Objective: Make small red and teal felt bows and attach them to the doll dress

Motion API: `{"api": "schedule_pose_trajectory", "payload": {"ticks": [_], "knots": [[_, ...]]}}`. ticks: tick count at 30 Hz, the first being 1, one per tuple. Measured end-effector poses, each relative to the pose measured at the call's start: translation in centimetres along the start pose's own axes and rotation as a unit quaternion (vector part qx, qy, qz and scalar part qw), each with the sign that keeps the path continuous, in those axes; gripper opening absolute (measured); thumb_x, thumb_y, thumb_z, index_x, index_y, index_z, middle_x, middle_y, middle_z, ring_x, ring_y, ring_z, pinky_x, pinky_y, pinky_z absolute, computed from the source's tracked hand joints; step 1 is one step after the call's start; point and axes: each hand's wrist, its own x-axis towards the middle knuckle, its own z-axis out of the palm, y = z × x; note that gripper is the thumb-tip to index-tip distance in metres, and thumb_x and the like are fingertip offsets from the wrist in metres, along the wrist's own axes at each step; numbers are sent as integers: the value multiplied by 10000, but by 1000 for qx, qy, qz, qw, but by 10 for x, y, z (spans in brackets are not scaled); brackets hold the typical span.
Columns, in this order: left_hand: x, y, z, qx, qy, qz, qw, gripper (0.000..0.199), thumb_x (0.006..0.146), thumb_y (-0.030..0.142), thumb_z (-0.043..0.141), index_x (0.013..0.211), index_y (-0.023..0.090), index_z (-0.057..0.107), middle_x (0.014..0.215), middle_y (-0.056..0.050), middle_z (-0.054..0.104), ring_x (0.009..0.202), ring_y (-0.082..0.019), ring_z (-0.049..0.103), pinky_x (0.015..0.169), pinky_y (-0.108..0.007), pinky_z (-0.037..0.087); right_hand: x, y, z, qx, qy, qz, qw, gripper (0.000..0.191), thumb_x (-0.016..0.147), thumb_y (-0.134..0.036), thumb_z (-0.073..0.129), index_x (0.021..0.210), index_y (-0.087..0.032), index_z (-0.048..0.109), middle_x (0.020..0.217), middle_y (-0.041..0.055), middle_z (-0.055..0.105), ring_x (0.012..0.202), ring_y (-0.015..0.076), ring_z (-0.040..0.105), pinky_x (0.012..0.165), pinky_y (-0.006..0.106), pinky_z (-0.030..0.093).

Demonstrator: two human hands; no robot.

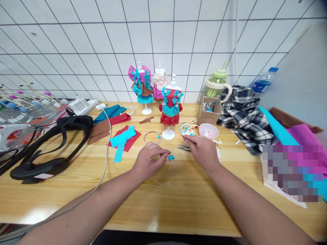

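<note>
My left hand (152,158) is closed in a pinch, thumb against forefinger. A small gathered piece of blue crepe paper (171,158) shows right at those fingertips. Across from it, my right hand (204,151) has its fingers drawn together beside white strips (188,131); what they pinch, if anything, is hidden. Small thread snips (183,148) stick out from under the right hand, blades pointing left, handles covered. Behind both hands stands a white mini dress form (168,133) wearing a red and blue crepe-paper dress (176,97). A thin hoop (144,137) lies beyond the left hand.
Two more dressed forms (146,111) stand by the wall. Right: a pink bowl (209,131), cardboard box (203,117), jug (212,83) and checked cloth (238,112). Left: crepe-paper sheets (124,137), a black headset (74,136) and a white cable (106,163) crossing my left forearm.
</note>
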Motion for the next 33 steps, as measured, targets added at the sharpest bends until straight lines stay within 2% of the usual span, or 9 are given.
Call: {"api": "schedule_pose_trajectory", "payload": {"ticks": [3, 5, 7, 9, 14, 23, 27, 30, 33], "knots": [[0, 0, 0, -6, -2, -2, 1000, 122, 826, 215, 614, 832, 220, 735, 719, -15, 718, 682, -143, 623, 692, -300, 459, 4, 12, -4, -105, -32, 2, 994, 317, 884, -163, 490, 1109, -253, 695, 1124, 76, 687, 1012, 272, 610, 839, 409, 464], [0, 0, 0, -7, -2, 0, 1000, 124, 826, 206, 613, 839, 219, 736, 724, -13, 718, 684, -140, 624, 693, -297, 458, 5, 11, -4, -105, -30, -30, 994, 285, 857, -167, 537, 1065, -254, 711, 1207, 69, 642, 1067, 278, 573, 873, 410, 450], [-1, 1, 0, -6, -3, 2, 1000, 122, 823, 200, 617, 845, 221, 735, 731, -10, 719, 689, -137, 626, 700, -295, 457, 2, 3, -2, -53, -18, -51, 997, 239, 852, -198, 563, 1031, -247, 714, 1153, 56, 659, 1009, 242, 586, 854, 372, 457], [-1, 1, -1, -4, -2, 3, 1000, 122, 820, 192, 619, 846, 223, 734, 726, -6, 716, 690, -134, 626, 702, -293, 455, -1, -7, 0, 30, -20, -51, 998, 222, 860, -210, 558, 1026, -232, 703, 986, 38, 700, 827, 180, 608, 762, 314, 472], [0, 1, -1, 4, 5, 14, 1000, 110, 815, 187, 620, 828, 220, 724, 695, -1, 698, 664, -130, 614, 679, -287, 452, -9, -30, 3, 203, -58, -40, 977, 190, 820, -246, 625, 988, -209, 708, 814, 6, 687, 554, 99, 474, 579, 242, 421], [0, 1, 1, 8, 15, 37, 999, 88, 807, 180, 626, 803, 211, 709, 687, -5, 683, 652, -127, 609, 655, -280, 447, -14, -37, 12, 272, -67, 51, 959, 112, 762, -258, 694, 855, -208, 732, 752, 0, 688, 554, 97, 475, 532, 230, 383], [-1, -1, 3, 4, 11, 32, 999, 80, 811, 193, 628, 806, 205, 707, 684, -9, 685, 650, -131, 606, 660, -284, 443, -14, -38, 14, 299, -69, 34, 951, 72, 777, -245, 670, 804, -209, 726, 774, 15, 676, 614, 112, 520, 564, 238, 400], [-2, -3, 4, 5, -12, 15, 1000, 95, 831, 230, 619, 838, 216, 712, 714, -11, 699, 686, -141, 607, 697, -298, 443, -12, -36, 14, 316, -74, 19, 946, 84, 783, -257, 655, 787, -207, 722, 794, 24, 668, 667, 124, 547, 588, 243, 413], [-2, -6, 4, 27, -63, -18, 997, 157, 852, 281, 598, 952, 242, 713, 798, -21, 721, 760, -168, 611, 750, -330, 440, -7, -29, 15, 368, -73, 95, 922, 147, 754, -328, 673, 791, -190, 712, 770, 29, 683, 637, 129, 561, 548, 243, 423]]}}
